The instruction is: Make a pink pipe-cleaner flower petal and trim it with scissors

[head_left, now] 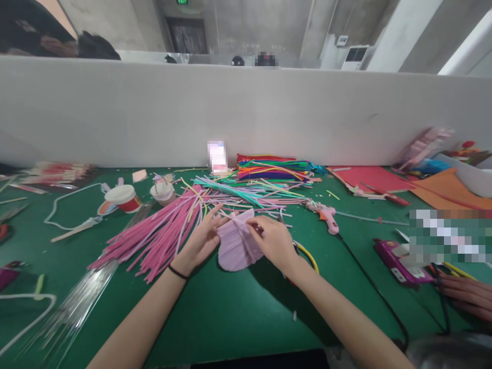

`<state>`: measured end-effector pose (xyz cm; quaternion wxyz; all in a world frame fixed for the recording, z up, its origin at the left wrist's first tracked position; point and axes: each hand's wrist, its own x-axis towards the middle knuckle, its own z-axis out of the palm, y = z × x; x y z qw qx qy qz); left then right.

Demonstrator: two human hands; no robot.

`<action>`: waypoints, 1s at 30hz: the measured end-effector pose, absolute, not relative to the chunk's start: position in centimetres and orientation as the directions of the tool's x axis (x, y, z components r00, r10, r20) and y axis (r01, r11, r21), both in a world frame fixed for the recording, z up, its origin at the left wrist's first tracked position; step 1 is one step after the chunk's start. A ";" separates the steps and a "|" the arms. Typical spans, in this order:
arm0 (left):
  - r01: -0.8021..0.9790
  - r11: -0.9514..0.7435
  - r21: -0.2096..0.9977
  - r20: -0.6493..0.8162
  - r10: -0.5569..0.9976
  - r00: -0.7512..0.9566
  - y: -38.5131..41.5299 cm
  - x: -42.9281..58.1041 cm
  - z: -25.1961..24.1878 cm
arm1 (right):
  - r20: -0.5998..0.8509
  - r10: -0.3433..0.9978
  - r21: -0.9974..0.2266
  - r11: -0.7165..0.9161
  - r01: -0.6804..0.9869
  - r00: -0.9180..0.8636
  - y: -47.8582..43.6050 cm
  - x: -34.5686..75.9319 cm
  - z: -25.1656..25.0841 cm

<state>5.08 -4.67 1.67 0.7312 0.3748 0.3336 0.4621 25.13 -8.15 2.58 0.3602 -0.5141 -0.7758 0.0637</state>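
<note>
A pale lilac, pleated piece with a rounded lower edge [232, 253] is held a little above the green table; whether it is paper or cloth I cannot tell. My left hand [203, 237] grips its left side, with the thumb and a finger near its upper edge. With fingertips pinched together, my right hand [274, 242] works at its upper right, where a thin lilac strip crosses the front. Those fingertips partly hide the strip. Behind the hands lie pink pipe cleaners [169, 230] and turquoise ones [230, 188].
At right are a pink glue gun [328, 218] with a black cord, a purple device [400, 261] and another person's hand [467, 294]. A paper cup [125, 198] and thin clear-wrapped rods [86, 287] stand or lie left. A white partition [154, 113] closes the back.
</note>
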 end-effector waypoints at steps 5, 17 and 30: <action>-0.341 0.085 0.936 -0.016 0.980 0.200 -4.7 5.7 2.4 | 0.630 0.731 -0.321 0.552 0.770 -0.262 -8.0 25.5 1.9; -0.214 -0.073 0.974 0.132 0.952 0.276 -6.3 6.3 2.6 | 0.749 0.467 -0.050 0.748 0.662 -0.470 -9.2 25.9 1.7; -0.254 0.013 0.967 0.107 0.886 0.451 -6.9 5.9 2.9 | 0.787 0.384 -0.180 0.892 0.415 -0.483 -10.0 24.5 2.4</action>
